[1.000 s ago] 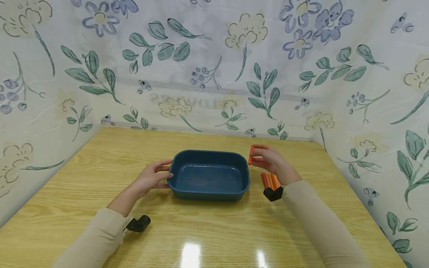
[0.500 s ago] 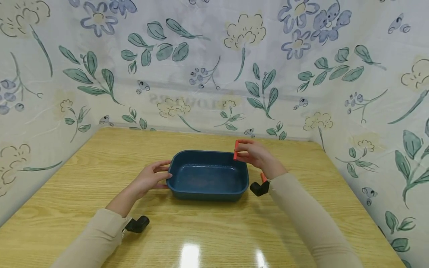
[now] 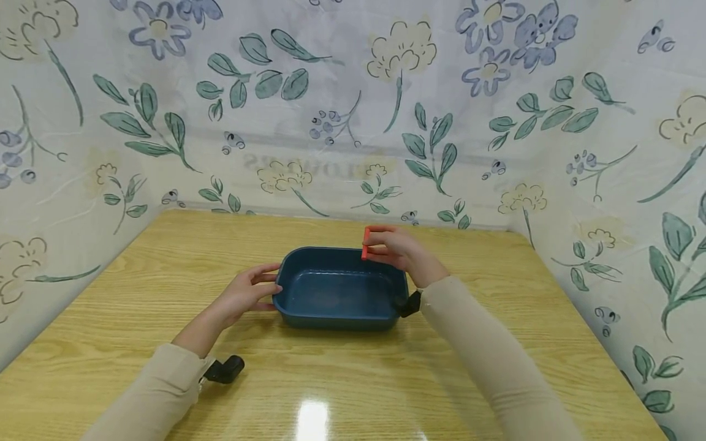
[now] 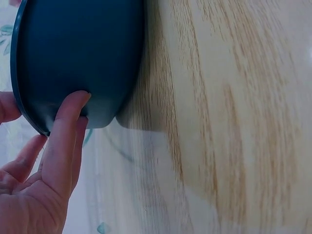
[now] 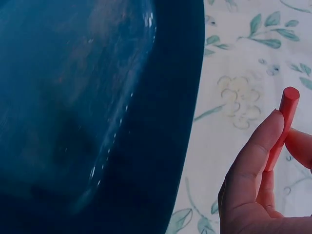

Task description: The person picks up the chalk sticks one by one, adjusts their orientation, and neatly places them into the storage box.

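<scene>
A deep blue rectangular dish (image 3: 342, 322) with rounded corners sits on the table. My left hand (image 3: 247, 290) grips its left end, thumb over the rim and fingers against the outer wall. The left wrist view shows fingertips (image 4: 80, 97) pressed on the dish's outside (image 4: 83, 48). My right hand (image 3: 402, 250) is raised over the dish's back right rim, pinching a short red stick (image 3: 365, 244) upright between thumb and fingers. Up close in the right wrist view, the red stick (image 5: 288, 105) is many-sided with a flat end. The dish's inside holds nothing in the head view.
A light wood table (image 3: 298, 373) extends around the dish. Flower-printed cloth (image 3: 353, 122) hangs behind it and at both sides. Black camera mounts (image 3: 226, 369) project from both wrists, the right one overlapping the dish's right end in the head view.
My right hand has carried the red stick leftward, from right of the dish to over its back rim. Its forearm now covers the row of orange and red sticks. My left hand stays put.
</scene>
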Demonstrator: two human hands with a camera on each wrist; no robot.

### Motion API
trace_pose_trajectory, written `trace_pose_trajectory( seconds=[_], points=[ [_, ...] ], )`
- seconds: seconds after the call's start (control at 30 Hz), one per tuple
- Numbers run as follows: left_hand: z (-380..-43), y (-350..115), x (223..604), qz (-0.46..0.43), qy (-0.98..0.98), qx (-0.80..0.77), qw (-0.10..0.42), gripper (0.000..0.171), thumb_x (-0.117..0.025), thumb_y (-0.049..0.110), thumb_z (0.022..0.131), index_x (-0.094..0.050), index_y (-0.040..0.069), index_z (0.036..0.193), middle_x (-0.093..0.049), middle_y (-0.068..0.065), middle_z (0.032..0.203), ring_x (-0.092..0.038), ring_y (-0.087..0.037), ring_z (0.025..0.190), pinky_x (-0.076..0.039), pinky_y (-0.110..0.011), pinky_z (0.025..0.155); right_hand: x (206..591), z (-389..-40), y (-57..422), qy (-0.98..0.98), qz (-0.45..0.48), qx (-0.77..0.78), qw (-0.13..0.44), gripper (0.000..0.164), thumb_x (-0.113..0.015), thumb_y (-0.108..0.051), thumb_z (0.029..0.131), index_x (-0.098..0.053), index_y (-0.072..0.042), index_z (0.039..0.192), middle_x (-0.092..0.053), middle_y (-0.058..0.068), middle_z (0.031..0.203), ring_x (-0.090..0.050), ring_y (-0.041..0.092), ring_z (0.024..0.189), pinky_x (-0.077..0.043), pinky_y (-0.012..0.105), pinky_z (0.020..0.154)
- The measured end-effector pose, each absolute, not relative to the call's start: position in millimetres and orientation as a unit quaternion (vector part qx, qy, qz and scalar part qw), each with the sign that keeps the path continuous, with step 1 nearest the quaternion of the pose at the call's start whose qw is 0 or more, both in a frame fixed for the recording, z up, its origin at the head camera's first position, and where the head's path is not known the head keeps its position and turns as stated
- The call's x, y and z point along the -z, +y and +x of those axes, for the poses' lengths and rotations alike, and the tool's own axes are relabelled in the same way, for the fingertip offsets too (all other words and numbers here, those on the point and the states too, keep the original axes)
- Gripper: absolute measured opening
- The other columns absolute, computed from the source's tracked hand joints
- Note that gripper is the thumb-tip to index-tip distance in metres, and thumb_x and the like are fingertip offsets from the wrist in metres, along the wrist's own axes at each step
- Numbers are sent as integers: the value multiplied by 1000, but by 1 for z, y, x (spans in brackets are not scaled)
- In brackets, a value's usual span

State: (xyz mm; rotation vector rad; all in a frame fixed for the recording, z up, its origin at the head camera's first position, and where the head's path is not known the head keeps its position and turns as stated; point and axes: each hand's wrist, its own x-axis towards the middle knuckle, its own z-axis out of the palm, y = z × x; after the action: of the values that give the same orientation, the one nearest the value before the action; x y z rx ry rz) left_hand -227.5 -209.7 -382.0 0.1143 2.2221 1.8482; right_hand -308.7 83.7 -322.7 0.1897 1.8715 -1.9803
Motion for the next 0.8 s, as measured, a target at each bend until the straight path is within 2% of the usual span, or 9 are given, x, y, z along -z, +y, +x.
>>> trace_pose_trajectory(
  seconds=[0.57, 0.8],
  points=[
    [-227, -210, 381, 40, 764, -632, 125, 61, -55, 5, 92, -25, -2, 145, -30, -33, 138, -56, -36, 107, -53, -46, 79, 329, -316, 32, 644, 88, 727, 222, 39, -66, 2, 83, -58, -2, 121, -58, 15, 110, -61, 26, 87, -55, 34, 77],
    [-227, -210, 381, 43, 765, -630, 125, 61, -55, 5, 92, -25, -2, 145, -30, -33, 138, -55, -37, 107, -53, -46, 78, 333, -317, 14, 621, 95, 732, 263, 38, -65, 2, 84, -57, 0, 121, -60, 15, 101, -61, 24, 83, -54, 33, 79]
  ],
)
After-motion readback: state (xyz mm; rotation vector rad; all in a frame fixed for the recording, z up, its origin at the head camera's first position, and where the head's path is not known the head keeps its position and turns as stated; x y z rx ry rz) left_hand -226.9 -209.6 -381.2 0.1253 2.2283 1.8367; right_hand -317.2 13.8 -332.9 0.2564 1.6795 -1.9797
